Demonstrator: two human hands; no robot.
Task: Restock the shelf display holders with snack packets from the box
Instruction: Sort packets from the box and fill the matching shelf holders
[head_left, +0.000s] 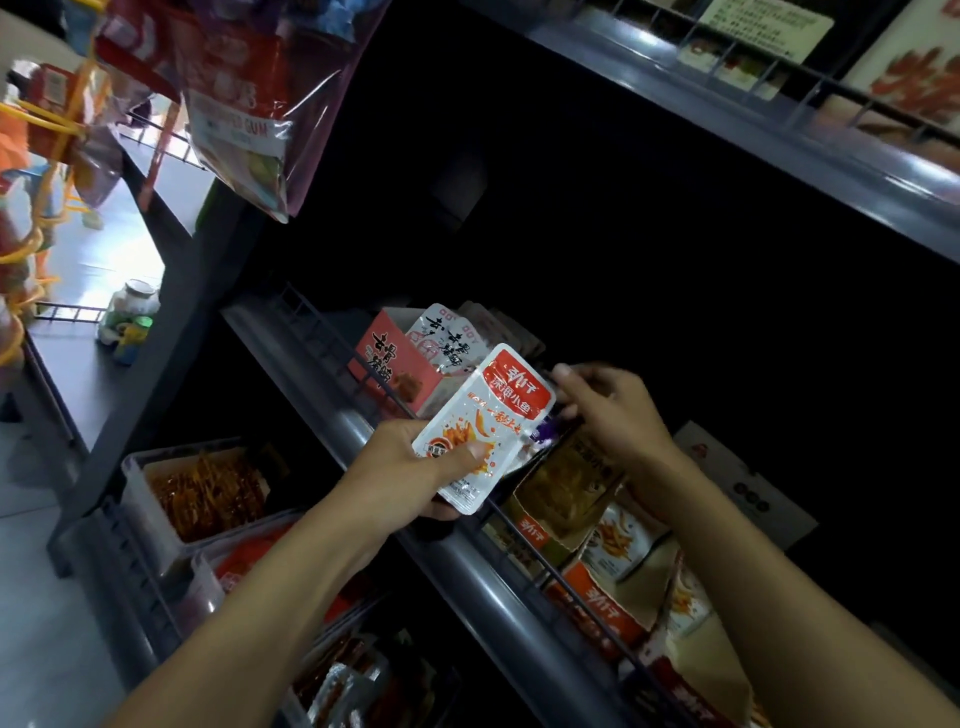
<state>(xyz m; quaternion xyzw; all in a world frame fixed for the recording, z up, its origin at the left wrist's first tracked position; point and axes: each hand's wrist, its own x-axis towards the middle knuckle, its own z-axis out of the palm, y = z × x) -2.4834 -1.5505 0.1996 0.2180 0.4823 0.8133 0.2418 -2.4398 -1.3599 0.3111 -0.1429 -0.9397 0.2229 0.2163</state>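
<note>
Snack packet (485, 427) in left hand (415, 467), before shelf rail (467, 561).

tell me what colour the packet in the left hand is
White packet with a red top band, seen in the head view.

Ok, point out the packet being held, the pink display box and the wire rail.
packet (485, 426), head view, printed front face.
pink display box (397, 364), head view, front panel.
wire rail (540, 558), head view, top bar.

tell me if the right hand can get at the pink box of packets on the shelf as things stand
Probably yes: the right hand hovers over the shelf rail just right of the pink box, whose open top faces it, with nothing between them.
</note>
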